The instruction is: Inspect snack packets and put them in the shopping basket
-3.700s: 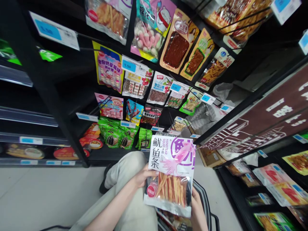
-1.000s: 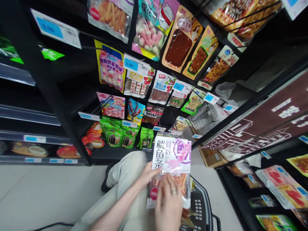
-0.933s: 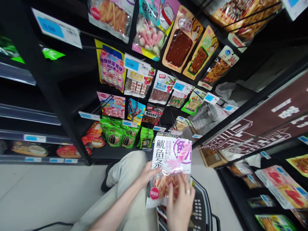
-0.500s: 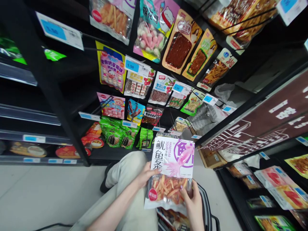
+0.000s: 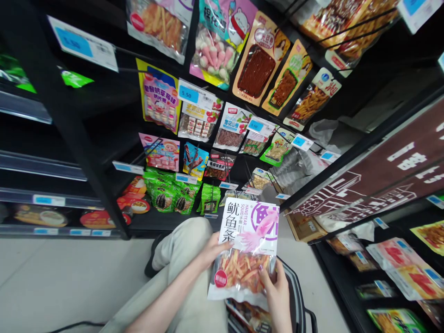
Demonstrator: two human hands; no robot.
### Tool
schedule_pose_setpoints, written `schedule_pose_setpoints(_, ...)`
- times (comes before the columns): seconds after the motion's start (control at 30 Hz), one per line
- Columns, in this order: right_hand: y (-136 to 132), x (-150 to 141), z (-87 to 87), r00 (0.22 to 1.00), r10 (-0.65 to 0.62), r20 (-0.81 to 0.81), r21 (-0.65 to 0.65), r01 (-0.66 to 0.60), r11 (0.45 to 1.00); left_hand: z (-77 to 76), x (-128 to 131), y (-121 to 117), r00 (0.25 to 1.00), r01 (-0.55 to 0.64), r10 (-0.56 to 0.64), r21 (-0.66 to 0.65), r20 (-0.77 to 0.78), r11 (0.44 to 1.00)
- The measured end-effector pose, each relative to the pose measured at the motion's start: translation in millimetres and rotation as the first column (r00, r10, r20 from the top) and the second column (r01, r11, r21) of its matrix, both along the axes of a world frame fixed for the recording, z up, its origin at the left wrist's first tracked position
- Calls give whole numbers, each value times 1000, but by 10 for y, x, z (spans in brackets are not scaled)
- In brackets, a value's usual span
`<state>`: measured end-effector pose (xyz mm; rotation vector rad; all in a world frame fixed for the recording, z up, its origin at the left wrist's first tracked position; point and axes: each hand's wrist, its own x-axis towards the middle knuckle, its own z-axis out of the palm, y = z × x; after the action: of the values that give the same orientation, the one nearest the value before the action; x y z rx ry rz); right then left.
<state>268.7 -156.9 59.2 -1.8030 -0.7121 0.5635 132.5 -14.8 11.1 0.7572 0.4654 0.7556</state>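
Between my two hands is a bag of shredded squid (image 5: pixel 244 268), white and purple on top with a clear window below. My left hand (image 5: pixel 212 251) is closed on its left edge, thumb lying across the front. From the right, my right hand (image 5: pixel 276 284) grips the lower side, its thumb pressed on the window and its fingers behind. A second bag seems to lie behind the first, mostly covered. Below the bag, a dark basket (image 5: pixel 294 282) holds more snack packs (image 5: pixel 249 317), partly hidden by my hands and the bag.
Ahead stands a black rack with hanging snack bags (image 5: pixel 161 99) and price tags (image 5: pixel 189 94). Green seed bags (image 5: pixel 171 194) sit on its bottom shelf. A cardboard box (image 5: pixel 305 225) is on the floor at right, beside a brown printed panel (image 5: pixel 391 166). My bent leg (image 5: pixel 187 245) is at left.
The squid bag and both hands stay almost in place, with only a very slight shift. The view of the rack has moved a little left.
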Motion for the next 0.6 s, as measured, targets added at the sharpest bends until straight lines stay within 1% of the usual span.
schedule_pose_setpoints(0.13, -7, 6, -21, 1000, -8, 24, 2, 8, 1000, -29, 15, 6, 1000, 2, -2, 8, -6, 1000)
schedule_pose_setpoints(0.4, -30, 34, -94, 999, 36, -11, -34, -36, 999, -75, 24, 7, 1000, 13, -14, 31, 7, 999)
schedule_pose_setpoints(0.53, -14, 21, -78, 999, 30, -17, -32, -30, 999, -92, 27, 12, 1000, 19, -20, 50, 13, 999)
schedule_pose_setpoints(0.6, -3, 5, -55, 1000, -4, 30, -3, 4, 1000, -89, 26, 14, 1000, 23, -24, 57, 16, 998)
